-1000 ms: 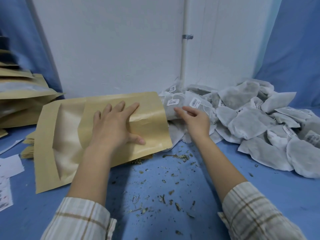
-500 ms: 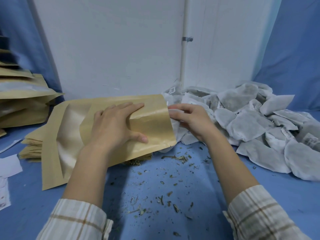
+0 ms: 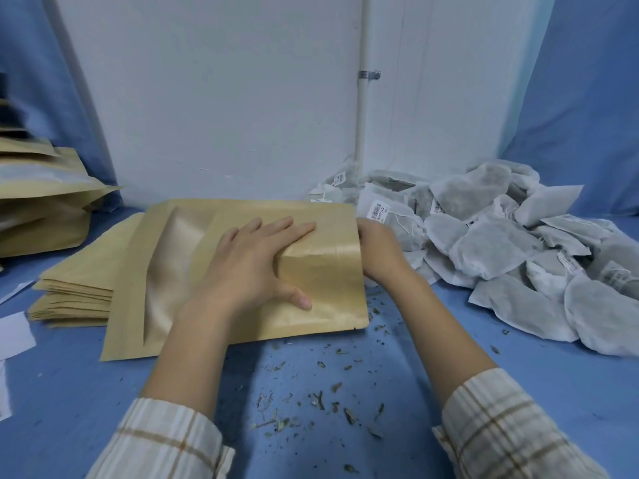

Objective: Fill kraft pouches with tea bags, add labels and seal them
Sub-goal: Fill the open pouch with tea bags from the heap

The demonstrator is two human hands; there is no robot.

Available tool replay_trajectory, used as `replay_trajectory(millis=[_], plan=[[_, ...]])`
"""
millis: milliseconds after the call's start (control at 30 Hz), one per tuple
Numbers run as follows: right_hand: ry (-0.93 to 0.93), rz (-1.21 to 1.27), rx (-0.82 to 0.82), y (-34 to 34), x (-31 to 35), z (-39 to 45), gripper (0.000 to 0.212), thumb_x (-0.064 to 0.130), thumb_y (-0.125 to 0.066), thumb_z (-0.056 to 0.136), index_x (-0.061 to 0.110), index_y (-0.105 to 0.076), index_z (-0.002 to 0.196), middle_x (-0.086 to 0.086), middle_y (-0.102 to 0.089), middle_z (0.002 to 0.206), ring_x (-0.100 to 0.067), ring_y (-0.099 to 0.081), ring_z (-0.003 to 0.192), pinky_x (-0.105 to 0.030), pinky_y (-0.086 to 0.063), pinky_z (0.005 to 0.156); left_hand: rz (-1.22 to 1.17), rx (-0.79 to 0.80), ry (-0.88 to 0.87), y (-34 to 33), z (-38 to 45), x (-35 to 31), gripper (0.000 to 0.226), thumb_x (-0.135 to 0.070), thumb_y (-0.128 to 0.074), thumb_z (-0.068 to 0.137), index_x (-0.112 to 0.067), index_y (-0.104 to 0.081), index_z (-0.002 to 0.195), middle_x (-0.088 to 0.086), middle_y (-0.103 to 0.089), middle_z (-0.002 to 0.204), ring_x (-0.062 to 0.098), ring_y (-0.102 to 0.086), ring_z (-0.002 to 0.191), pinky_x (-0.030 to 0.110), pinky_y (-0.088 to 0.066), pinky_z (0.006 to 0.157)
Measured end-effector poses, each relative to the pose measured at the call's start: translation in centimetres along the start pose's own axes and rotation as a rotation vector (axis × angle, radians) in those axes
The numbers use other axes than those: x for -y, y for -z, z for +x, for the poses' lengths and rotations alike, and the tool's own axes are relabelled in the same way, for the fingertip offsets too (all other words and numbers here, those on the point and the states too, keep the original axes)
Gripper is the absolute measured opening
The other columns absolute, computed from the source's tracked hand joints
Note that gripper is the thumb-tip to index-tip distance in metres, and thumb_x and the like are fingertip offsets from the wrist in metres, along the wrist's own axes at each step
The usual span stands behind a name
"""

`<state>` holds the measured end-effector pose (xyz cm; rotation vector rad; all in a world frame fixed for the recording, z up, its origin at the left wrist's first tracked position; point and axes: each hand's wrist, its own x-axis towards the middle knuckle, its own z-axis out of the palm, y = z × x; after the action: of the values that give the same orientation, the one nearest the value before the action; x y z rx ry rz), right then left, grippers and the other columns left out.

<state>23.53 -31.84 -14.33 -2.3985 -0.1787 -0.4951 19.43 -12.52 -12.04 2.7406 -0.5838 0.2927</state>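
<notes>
A flat kraft pouch (image 3: 328, 271) with a clear window lies on the blue table, its mouth to the right. My left hand (image 3: 252, 264) presses on top of it with fingers spread and nearly straight, and the paper bulges between thumb and index. My right hand (image 3: 380, 250) is at the pouch mouth. Its fingers reach inside and are hidden, along with the tea bag it gripped a moment ago. A big heap of white tea bags (image 3: 491, 247) with barcode tags lies to the right.
A stack of empty kraft pouches (image 3: 76, 292) sits under the pouch's left part. More pouches (image 3: 41, 209) are piled at far left. White label slips (image 3: 14, 335) lie at the left edge. Loose tea crumbs (image 3: 311, 392) litter the table between my arms. A white wall stands behind.
My right hand picked a tea bag from the heap and moved left into the pouch mouth. My left hand stayed on the pouch, which shifted slightly right.
</notes>
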Motion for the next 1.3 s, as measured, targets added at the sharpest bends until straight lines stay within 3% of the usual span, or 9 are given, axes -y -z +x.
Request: replay_trajectory(millis=[67, 133, 233, 500, 633, 867, 1000, 1133, 1300], plan=[[-0.05, -0.159, -0.297, 0.2, -1.7, 0.3, 0.021, 0.028, -0.06, 0.083, 0.016, -0.067, 0.1, -0.01, -0.057, 0.113, -0.026, -0.049, 0.108, -0.032, -0.042, 0.085, 0.022, -0.052, 0.015, 0.1, 0.0, 0.2, 0.107, -0.066, -0.075, 0.044, -0.061, -0.019, 0.135, -0.019, -0.021, 0.152, 0.02, -0.014, 0.142, 0.038, -0.009, 0.112], [-0.182, -0.276, -0.261, 0.4, -4.0, 0.2, 0.07, 0.038, -0.066, 0.079, 0.02, -0.036, 0.139, -0.013, -0.03, 0.145, -0.031, -0.027, 0.132, -0.039, -0.027, 0.108, 0.03, -0.094, 0.028, 0.1, 0.0, 0.3, 0.105, -0.066, -0.075, 0.045, -0.061, -0.02, 0.134, -0.019, -0.021, 0.152, 0.02, -0.014, 0.142, 0.039, -0.008, 0.113], [-0.295, -0.246, -0.168, 0.6, -6.4, -0.3, 0.103, 0.037, -0.07, 0.076, 0.012, -0.001, 0.148, -0.013, -0.025, 0.149, -0.032, -0.023, 0.136, -0.042, -0.018, 0.113, 0.043, -0.135, 0.05, 0.3, 0.0, 0.3, 0.103, -0.066, -0.074, 0.046, -0.061, -0.021, 0.134, -0.018, -0.022, 0.152, 0.021, -0.014, 0.142, 0.04, -0.006, 0.112], [-0.062, 0.241, -0.293, 3.4, -5.6, -0.5, 0.038, 0.016, -0.076, 0.067, 0.034, -0.065, 0.098, 0.016, -0.062, 0.102, -0.011, -0.05, 0.11, -0.024, -0.043, 0.091, 0.067, -0.177, 0.125, 0.7, -0.2, 1.3, 0.104, -0.065, -0.076, 0.047, -0.058, -0.023, 0.136, -0.014, -0.024, 0.152, 0.025, -0.015, 0.142, 0.041, -0.009, 0.111], [0.161, 0.259, -0.086, 5.0, -2.7, -0.9, 0.038, 0.009, -0.079, 0.063, 0.031, -0.072, 0.093, 0.017, -0.064, 0.101, 0.012, -0.052, 0.092, -0.003, -0.039, 0.079, -0.002, -0.157, 0.075, 1.0, -0.2, 0.6, 0.104, -0.065, -0.076, 0.043, -0.058, -0.026, 0.134, -0.016, -0.027, 0.151, 0.023, -0.019, 0.141, 0.039, -0.012, 0.111], [-0.088, 0.311, 0.288, 1.2, -0.2, 0.0, 0.044, 0.014, -0.037, 0.099, 0.002, -0.033, 0.14, -0.007, -0.045, 0.126, -0.016, -0.039, 0.11, -0.022, -0.039, 0.084, -0.173, -0.067, -0.06, 0.9, 0.0, -1.9, 0.099, -0.06, -0.078, 0.041, -0.061, -0.034, 0.129, -0.019, -0.041, 0.143, 0.013, -0.032, 0.136, 0.04, -0.025, 0.111], [0.058, 0.375, 0.346, 1.8, 0.7, -1.1, 0.027, 0.007, -0.051, 0.091, 0.019, -0.057, 0.114, 0.01, -0.057, 0.096, -0.008, -0.054, 0.092, -0.013, -0.046, 0.073, -0.079, -0.078, -0.019, 1.1, 0.0, -1.2, 0.094, -0.065, -0.074, 0.046, -0.06, -0.032, 0.131, -0.016, -0.038, 0.145, 0.015, -0.031, 0.136, 0.041, -0.024, 0.111], [0.221, -0.054, -0.01, 3.7, -1.8, 0.1, 0.036, -0.003, -0.046, 0.079, 0.014, -0.073, 0.096, -0.006, -0.065, 0.108, -0.022, -0.056, 0.104, -0.011, -0.038, 0.077, 0.061, -0.1, 0.038, 0.9, 0.1, -0.9, 0.097, -0.068, -0.071, 0.048, -0.059, -0.027, 0.134, -0.015, -0.033, 0.149, 0.02, -0.027, 0.137, 0.041, -0.019, 0.111], [-0.178, -0.541, 0.581, 4.2, -5.1, -0.8, 0.063, 0.031, -0.072, 0.068, 0.048, -0.048, 0.124, 0.002, -0.04, 0.136, -0.027, -0.032, 0.129, -0.041, -0.036, 0.104, 0.035, -0.069, 0.074, 0.7, 0.1, -0.5, 0.1, -0.066, -0.074, 0.048, -0.057, -0.026, 0.135, -0.013, -0.029, 0.151, 0.022, -0.022, 0.14, 0.039, -0.016, 0.111]])
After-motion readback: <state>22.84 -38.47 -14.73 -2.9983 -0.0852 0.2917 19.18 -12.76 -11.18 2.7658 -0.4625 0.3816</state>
